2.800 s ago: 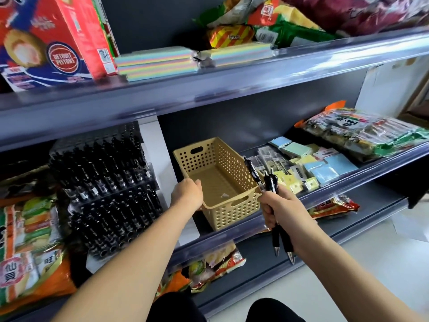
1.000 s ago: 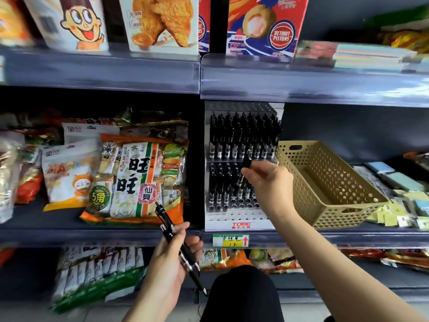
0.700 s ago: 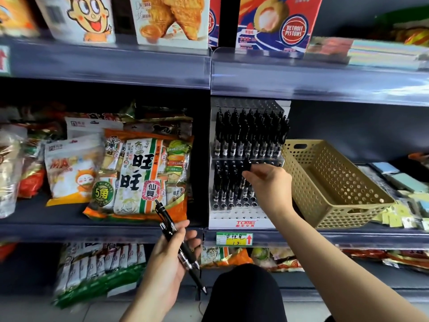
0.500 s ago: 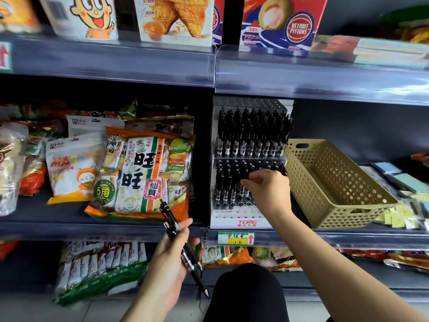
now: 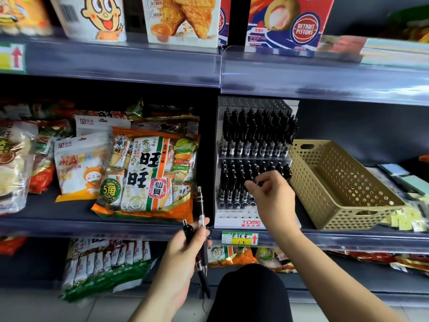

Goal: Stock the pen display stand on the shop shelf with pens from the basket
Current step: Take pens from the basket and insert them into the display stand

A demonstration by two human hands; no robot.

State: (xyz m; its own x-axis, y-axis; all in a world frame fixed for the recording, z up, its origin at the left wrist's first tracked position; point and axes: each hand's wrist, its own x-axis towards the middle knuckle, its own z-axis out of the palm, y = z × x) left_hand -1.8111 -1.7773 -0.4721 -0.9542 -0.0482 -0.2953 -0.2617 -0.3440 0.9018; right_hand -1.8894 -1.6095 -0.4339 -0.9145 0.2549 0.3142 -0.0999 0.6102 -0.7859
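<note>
As you face the shop shelf (image 5: 116,225), your right hand (image 5: 271,198) is at the pen display stand (image 5: 239,219) and your left hand (image 5: 185,252) grips two pens (image 5: 201,219).

The shelf carries snack bags (image 5: 148,173) on the left, the white stepped stand in the middle and the tan basket (image 5: 343,205) just beside it on the right. The stand's far upper tier is packed with upright racked pens (image 5: 255,135). Its nearer lower tier is filled along the back, with open holes across the front rows. Your right hand hovers before the lower tier's right part, fingers loosely curled, thumb a narrow gap from the forefinger at the pen tops. You cannot tell whether they pinch one. Your left hand, low and left of the stand, wraps both pens mid-barrel, clicker ends up, tips down.
</note>
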